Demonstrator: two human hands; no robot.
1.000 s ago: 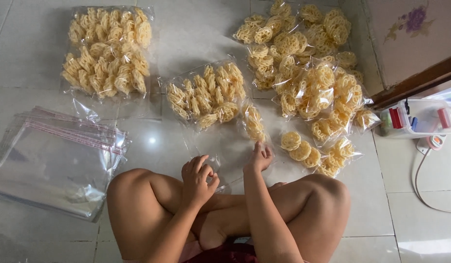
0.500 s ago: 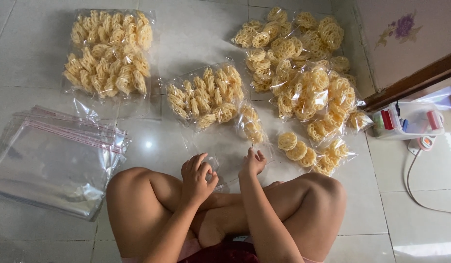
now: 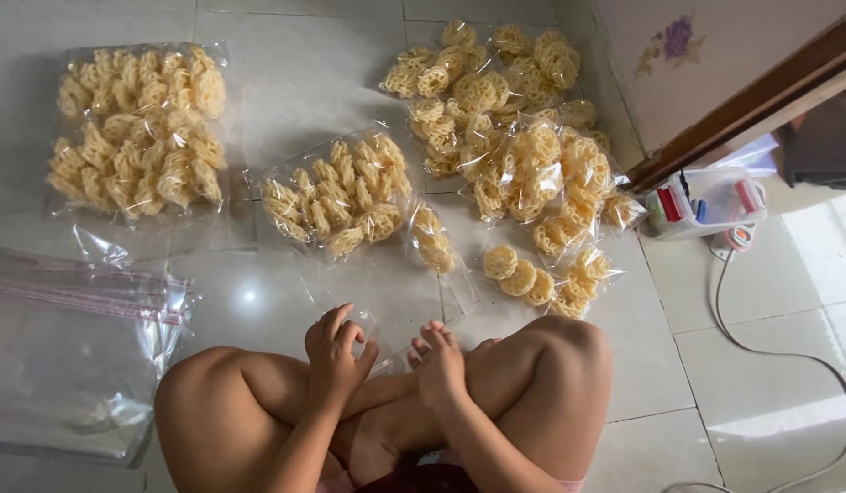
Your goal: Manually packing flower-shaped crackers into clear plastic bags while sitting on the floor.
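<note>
Your left hand (image 3: 336, 356) was curled, fingers pinching near edge of clear bag (image 3: 400, 297) above your crossed legs. Your right hand (image 3: 438, 361) was loosely open beside it, fingertips touching same edge. Bag lay flat on floor tiles (image 3: 286, 100), few crackers (image 3: 432, 239) at its far end. Filled cracker packs (image 3: 336, 196) just beyond; stack of empty bags (image 3: 71, 347) lay at left.

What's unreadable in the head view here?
- Left hand: curled at the clear bag's edge; whether it pinches the film is too small to tell.
- Right hand: fingertips at the same film, contact unclear.
- Stack of empty bags: cut off by the left edge.
- Plastic box: contents too small.
</note>
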